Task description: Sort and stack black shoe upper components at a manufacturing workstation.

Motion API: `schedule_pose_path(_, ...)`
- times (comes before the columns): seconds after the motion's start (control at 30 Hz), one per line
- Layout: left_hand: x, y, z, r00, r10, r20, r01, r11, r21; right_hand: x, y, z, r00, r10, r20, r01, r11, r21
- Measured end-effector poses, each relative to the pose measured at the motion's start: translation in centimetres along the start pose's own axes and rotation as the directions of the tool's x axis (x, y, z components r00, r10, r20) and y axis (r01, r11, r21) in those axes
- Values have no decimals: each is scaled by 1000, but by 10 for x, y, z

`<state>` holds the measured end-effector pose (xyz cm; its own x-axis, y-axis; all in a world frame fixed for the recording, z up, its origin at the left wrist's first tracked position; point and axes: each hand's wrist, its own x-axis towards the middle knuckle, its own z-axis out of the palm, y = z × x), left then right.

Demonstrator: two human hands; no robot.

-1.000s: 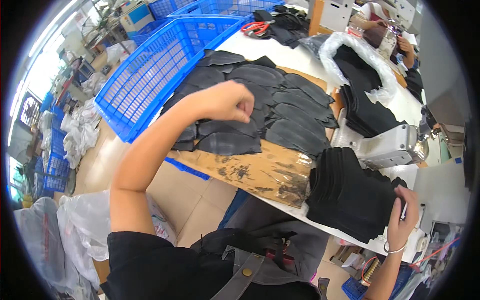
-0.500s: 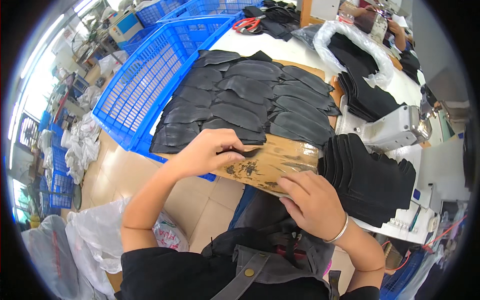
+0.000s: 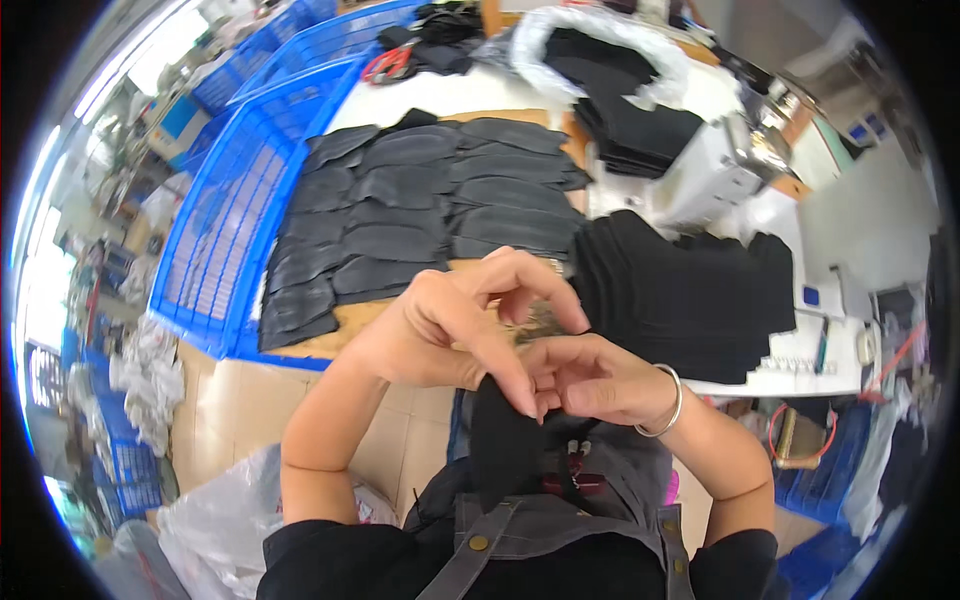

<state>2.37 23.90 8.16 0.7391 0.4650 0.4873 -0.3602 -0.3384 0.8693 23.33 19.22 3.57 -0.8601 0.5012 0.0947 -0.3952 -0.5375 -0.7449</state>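
A curved black fabric piece (image 3: 507, 440) hangs in front of my apron, close to my body. My left hand (image 3: 455, 325) is closed on its upper edge, the thumb pressed against it. Beside it, my right hand (image 3: 597, 385), with a bangle on the wrist, has its fingers curled at the same edge, meeting the left fingertips. Part of that grip is hidden behind the fingers. Beyond the hands, dark, leaf-shaped pieces (image 3: 400, 205) lie in overlapping rows on a brown board (image 3: 375, 318).
A stack of black fabric panels (image 3: 690, 300) lies to the right, near a white machine (image 3: 715, 170). Blue crates (image 3: 215, 240) stand at left. Red-handled scissors (image 3: 388, 66) and a clear plastic bag (image 3: 540, 45) around black fabric sit at the back. A pen (image 3: 822, 345) lies at right.
My left hand has moved from over the board toward my body with the black piece. My right hand has left the board's edge and joined it. The view has shifted too.
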Motion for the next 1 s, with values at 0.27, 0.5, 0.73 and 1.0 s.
schedule_pose_path(0.27, 45, -22, 46, 980, -2, 200, 48, 973, -227, -40, 4, 12, 959, -243, -147, 209, 954, -213)
schedule_pose_path(0.5, 63, -27, 44, 933, -124, 337, 196, 962, -188, -87, -3, 15, 944, -203, -260, 158, 970, -185)
schedule_pose_path(0.73, 107, -47, 50, 768, -591, 247, 627, 617, -476, -140, -89, 13, 627, -399, -669, -329, 643, -692)
schedule_pose_path(1.0, 158, -71, 79, 693, -721, -28, 686, 647, 333, -156, -121, -24, 595, -245, -765, -590, 513, -623)
